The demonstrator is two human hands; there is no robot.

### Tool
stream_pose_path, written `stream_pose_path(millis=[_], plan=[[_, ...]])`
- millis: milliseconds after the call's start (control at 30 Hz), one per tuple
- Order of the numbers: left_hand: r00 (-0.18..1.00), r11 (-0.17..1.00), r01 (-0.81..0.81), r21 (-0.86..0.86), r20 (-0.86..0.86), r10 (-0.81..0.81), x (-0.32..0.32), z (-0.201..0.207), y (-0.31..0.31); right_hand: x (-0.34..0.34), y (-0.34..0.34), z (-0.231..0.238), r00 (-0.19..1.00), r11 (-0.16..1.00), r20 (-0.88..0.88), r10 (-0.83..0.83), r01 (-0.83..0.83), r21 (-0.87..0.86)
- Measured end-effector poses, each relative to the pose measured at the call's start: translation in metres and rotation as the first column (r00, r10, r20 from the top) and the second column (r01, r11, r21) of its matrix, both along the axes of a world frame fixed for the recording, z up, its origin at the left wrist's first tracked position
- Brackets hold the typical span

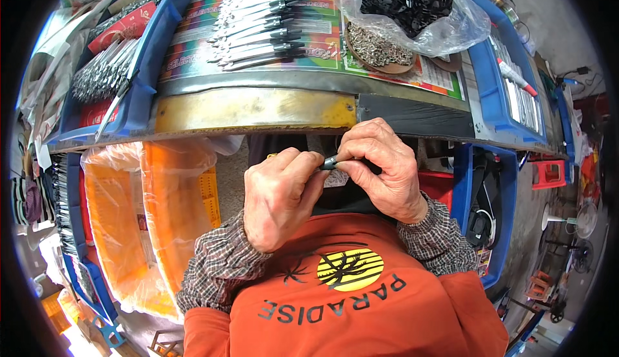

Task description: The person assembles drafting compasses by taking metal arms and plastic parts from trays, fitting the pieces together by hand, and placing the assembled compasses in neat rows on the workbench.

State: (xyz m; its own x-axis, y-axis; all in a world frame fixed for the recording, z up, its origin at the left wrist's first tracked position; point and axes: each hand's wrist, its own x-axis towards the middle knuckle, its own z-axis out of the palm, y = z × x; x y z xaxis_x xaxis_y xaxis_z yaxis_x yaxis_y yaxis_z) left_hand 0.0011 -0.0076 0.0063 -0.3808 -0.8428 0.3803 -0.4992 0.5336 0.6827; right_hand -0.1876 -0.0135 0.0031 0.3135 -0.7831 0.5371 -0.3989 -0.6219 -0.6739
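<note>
Left hand (278, 196) and right hand (382, 168) pinch a black pen-like part (330, 163) between them, long axis roughly parallel to workbench front edge (258, 110), right hand nearer it.

Workshop: metal-edged bench (258, 107), blue bins (146, 76), pens (258, 41)

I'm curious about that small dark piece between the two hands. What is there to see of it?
The small dark piece looks short, rounded and black or dark grey, with a pale glint; it may be plastic. The left hand and the right hand pinch it from either side, hiding its ends, so its full length cannot be told. It lies roughly crosswise, held up between the workbench edge and the orange-red top.
</note>
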Motion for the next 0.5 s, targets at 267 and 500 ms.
stream_pose_path(millis=[267,500], plan=[[0.999,0.998,-0.005,-0.067,0.037,0.007,-0.0016,-0.0007,0.0004,0.0012,0.0026,-0.0003,0.999,1.0,-0.023,-0.023,0.023,-0.013],[0.996,0.995,-0.008,-0.104,0.089,0.017,0.0001,-0.0041,0.0013,0.0092,0.0069,-0.0047,0.968,0.942,-0.196,-0.157,0.088,-0.323]])
